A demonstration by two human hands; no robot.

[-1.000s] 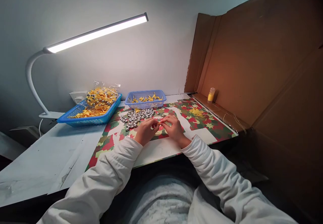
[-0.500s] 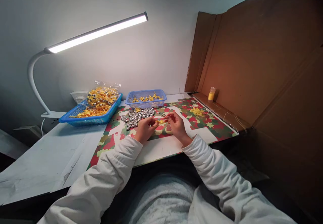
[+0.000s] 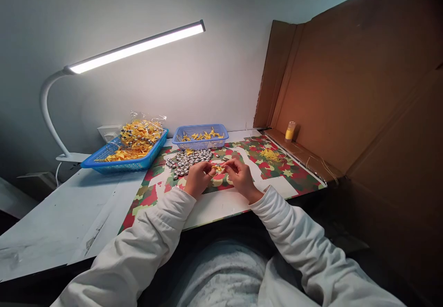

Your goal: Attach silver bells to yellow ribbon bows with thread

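Both my hands meet over the front of the patterned board, a small yellow ribbon piece point(image 3: 218, 169) stretched between them. My left hand point(image 3: 198, 178) is closed, thumb and fingers pinching the ribbon's left end. On the other side my right hand point(image 3: 241, 178) pinches its right end with thumb and forefinger. Whether the piece is tied as a bow is too small to tell. Just beyond my left hand lies a heap of shiny silver bells point(image 3: 192, 160). A bundle of thin yellow cords point(image 3: 271, 155) rests on the board to the right.
A small blue basket point(image 3: 200, 143) with yellow ribbon pieces stands at the back. Left of it, a larger blue basket point(image 3: 138, 163) holds yellow ribbons and bells. A white lamp point(image 3: 43, 97) arches over. A cardboard wall point(image 3: 346, 76) and yellow-filled bottle point(image 3: 290, 132) are at right.
My right hand has come slightly left and lower, closer to my left hand, and its fingers now pinch the ribbon piece more closely. The view has tilted a little.
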